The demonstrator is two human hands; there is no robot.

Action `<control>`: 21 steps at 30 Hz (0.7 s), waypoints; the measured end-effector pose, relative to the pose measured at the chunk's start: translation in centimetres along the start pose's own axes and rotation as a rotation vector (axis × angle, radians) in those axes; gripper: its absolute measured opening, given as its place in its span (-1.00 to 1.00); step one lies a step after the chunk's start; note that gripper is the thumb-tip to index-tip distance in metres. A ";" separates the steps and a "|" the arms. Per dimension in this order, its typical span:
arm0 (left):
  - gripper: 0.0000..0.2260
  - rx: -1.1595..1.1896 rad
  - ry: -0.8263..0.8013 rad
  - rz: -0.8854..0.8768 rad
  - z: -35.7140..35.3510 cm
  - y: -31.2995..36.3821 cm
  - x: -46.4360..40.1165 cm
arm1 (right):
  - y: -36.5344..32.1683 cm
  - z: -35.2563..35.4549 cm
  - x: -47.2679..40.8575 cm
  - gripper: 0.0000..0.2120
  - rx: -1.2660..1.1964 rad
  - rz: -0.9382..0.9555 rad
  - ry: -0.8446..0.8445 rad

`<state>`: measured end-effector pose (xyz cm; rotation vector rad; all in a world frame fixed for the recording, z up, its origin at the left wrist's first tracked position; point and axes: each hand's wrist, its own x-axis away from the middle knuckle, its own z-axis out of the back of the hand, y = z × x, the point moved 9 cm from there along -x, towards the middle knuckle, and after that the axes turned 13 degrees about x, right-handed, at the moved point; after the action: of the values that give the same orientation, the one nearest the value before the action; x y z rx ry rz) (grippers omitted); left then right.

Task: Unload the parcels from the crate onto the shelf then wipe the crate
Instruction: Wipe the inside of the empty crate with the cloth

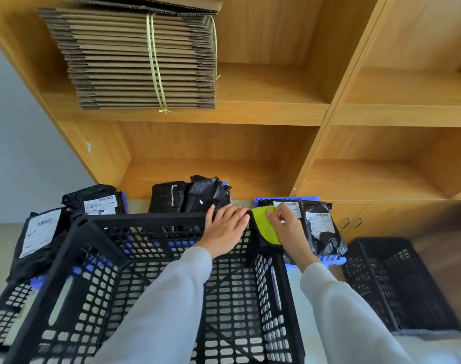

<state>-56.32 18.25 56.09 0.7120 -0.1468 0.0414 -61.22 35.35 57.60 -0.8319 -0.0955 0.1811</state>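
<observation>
Wooden shelf (250, 111) behind: we are wiping the empty crate (150, 261) at centre, left hand (225, 228) flat, steadying its rim, right hand (287, 227) pressing the cloth (263, 224), grip holding it; parcels (190, 193) are lying beyond.

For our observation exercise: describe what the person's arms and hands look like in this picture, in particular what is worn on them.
Both arms wear long, loose, plain pale grey sleeves that end at the wrists, without visible cuffs, logos or markings. The left hand and right hand are bare: no gloves, and no rings, watch or bracelets can be seen.
</observation>
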 end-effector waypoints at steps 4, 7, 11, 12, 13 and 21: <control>-0.58 -0.051 -0.024 -0.003 -0.5 -0.1 0.0 | 0.1 0.1 0.9 -0.67 -0.006 -0.023 -0.006; -0.54 0.022 -0.058 0.059 -0.5 -0.1 -0.3 | 0.4 0.0 1.9 -0.69 -0.007 -0.039 -0.027; -0.53 0.033 -0.101 0.084 -0.5 -0.2 -0.4 | 0.8 0.0 3.7 -0.70 0.016 -0.036 -0.045; -0.53 0.020 -0.097 0.085 -0.6 -0.2 -0.4 | 0.9 0.0 4.2 -0.70 0.020 -0.034 -0.051; -0.53 0.017 -0.095 0.088 -0.6 -0.3 -0.3 | 1.0 0.1 4.8 -0.69 0.024 -0.033 -0.055; -0.54 0.046 -0.118 0.089 -0.1 0.3 0.1 | 2.5 0.4 11.2 -0.69 0.045 -0.056 -0.044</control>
<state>-56.26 18.53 56.23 0.7537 -0.2915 0.0879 -50.64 39.50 56.19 -0.7802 -0.1554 0.1483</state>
